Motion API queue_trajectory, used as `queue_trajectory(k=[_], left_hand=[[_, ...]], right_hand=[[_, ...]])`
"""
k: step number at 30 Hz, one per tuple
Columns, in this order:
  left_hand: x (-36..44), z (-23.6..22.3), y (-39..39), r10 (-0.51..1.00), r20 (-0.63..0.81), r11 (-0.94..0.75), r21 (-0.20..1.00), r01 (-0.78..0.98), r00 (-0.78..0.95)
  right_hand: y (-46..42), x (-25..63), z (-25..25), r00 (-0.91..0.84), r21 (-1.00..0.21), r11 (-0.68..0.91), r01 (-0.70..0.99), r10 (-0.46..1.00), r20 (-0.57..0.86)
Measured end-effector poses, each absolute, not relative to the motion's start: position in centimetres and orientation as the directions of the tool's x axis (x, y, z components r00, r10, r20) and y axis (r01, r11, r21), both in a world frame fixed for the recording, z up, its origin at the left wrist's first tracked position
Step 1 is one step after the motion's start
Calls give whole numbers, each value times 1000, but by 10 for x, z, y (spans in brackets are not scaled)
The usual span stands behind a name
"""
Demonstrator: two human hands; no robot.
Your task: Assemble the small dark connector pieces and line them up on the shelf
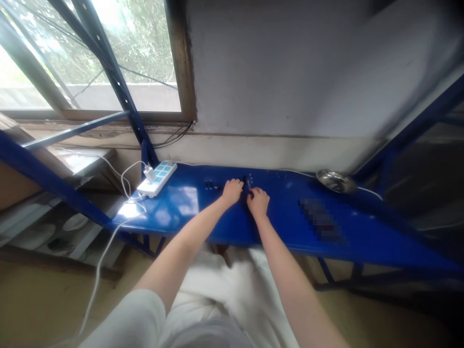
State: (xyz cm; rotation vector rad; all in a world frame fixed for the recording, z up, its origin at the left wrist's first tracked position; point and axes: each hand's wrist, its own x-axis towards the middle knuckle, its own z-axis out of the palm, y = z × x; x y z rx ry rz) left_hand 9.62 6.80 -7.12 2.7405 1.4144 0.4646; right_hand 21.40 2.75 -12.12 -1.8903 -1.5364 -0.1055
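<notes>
My left hand (232, 192) is closed, its curled fingertips against the left side of a small dark object (244, 197) on the blue table. From the other side my right hand (258, 202) closes on the same object with bent fingers. The object is black and narrow; its kind is too small and blurred to make out, and my fingers partly cover it. Several small clear pieces (250, 180) lie just beyond my right fingertips. Left of my left hand sit several small dark pieces (210, 185) in a short row.
A white power strip (158, 179) with a plugged-in charger and trailing cable lies at the table's left end. A shiny metal bowl (336, 181) stands at the back right. Nearer me is a pixelated dark item (321, 220). Blue metal posts (119, 82) rise at the table's ends.
</notes>
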Motion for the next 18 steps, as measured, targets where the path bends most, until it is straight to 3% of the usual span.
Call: queue_trajectory(k=[3,7,11,18], left_hand=[[94,-73,72,824,290,-558,263,787,487],[85,-77,73,865,361,-497,527,689,348],[71,-72,67,943,301,-330,783,527,144],[44,-58,48,984,180,-166,931,324,-13]], right_hand=[[28,214,-122,262,-421,-64,905,863,432],[28,212,-120,223,-364,-77,928,900,376],[30,211,-118,197,-335,-80,939,923,331],[35,212,-120,169,-332,-69,941,944,283]])
